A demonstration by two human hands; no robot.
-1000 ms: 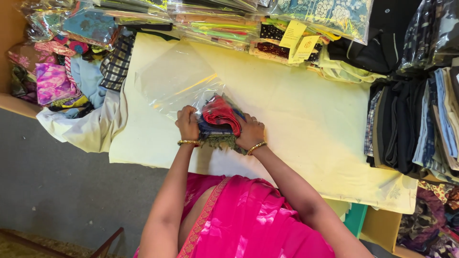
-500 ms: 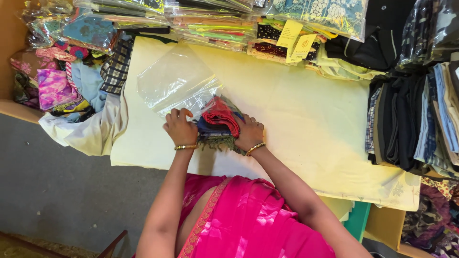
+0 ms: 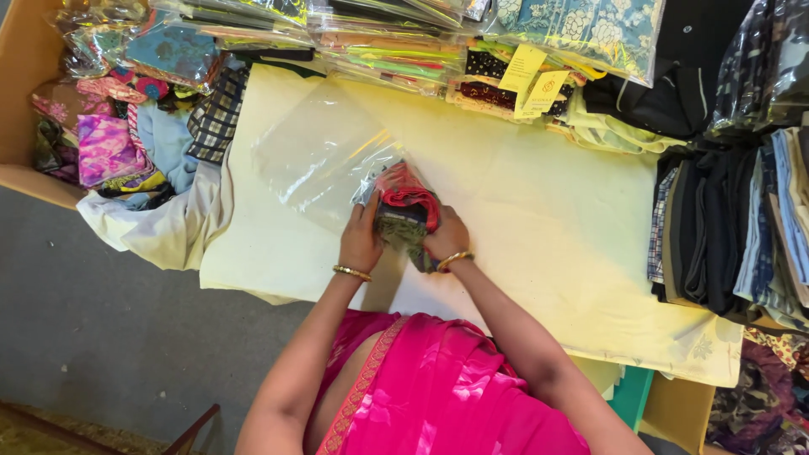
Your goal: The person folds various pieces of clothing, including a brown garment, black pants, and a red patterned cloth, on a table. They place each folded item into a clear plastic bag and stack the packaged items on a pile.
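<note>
A folded cloth [image 3: 404,215], red and dark green with a fringe, lies on a pale yellow sheet [image 3: 539,211] over the table. Its far end sits inside the mouth of a clear plastic bag [image 3: 320,152] that lies flat toward the upper left. My left hand [image 3: 361,238] grips the bag's opening at the cloth's left side. My right hand [image 3: 447,238] presses on the cloth's right side. Gold bangles circle both wrists.
Packaged fabrics in clear sleeves [image 3: 388,42] with yellow tags line the far edge. Dark folded garments [image 3: 716,227] are stacked at the right. Loose colourful cloths [image 3: 126,143] fill a box at the left. Grey floor [image 3: 101,337] lies below the table.
The cloth has slid further into the plastic bag, which now lies flatter and more spread out to the upper left. Both hands have stayed at the bag's mouth.
</note>
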